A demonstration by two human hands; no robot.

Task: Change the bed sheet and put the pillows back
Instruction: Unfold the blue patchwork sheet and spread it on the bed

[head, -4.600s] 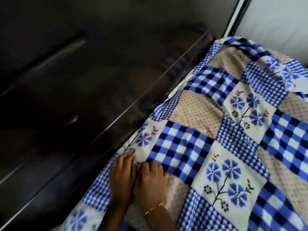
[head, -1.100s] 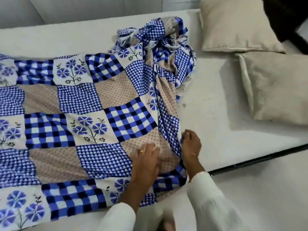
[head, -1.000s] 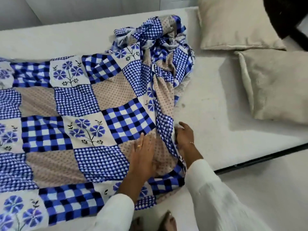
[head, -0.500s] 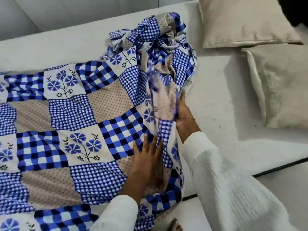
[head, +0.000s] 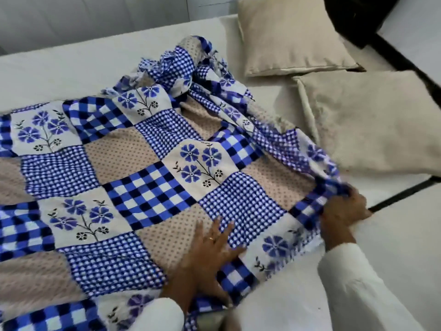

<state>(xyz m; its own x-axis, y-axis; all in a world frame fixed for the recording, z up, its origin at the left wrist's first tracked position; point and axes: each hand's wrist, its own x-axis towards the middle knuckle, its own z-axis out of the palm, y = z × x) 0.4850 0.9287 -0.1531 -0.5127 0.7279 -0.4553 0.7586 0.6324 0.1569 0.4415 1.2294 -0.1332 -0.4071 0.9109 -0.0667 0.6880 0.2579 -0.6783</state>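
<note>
A blue, white and beige patchwork bed sheet (head: 148, 177) lies partly spread over the bare cream mattress (head: 71, 65), still bunched at the far end. My left hand (head: 210, 254) presses flat on the sheet near its front edge, fingers apart. My right hand (head: 343, 209) grips the sheet's right edge in a fist, just above the mattress. Two beige pillows rest on the mattress at the right: one at the back (head: 288, 37), one nearer (head: 367, 120).
A dark bed frame edge (head: 403, 192) runs along the mattress's right side, with pale floor (head: 393, 247) beyond it. A dark piece of furniture (head: 358, 15) stands at the top right. A light wall (head: 95, 15) backs the bed.
My right hand has pulled the sheet's folded edge out to the right, opening the sheet wider. My left hand has stayed pressed on the sheet. Earlier still I was at the bed's dark side panel.
</note>
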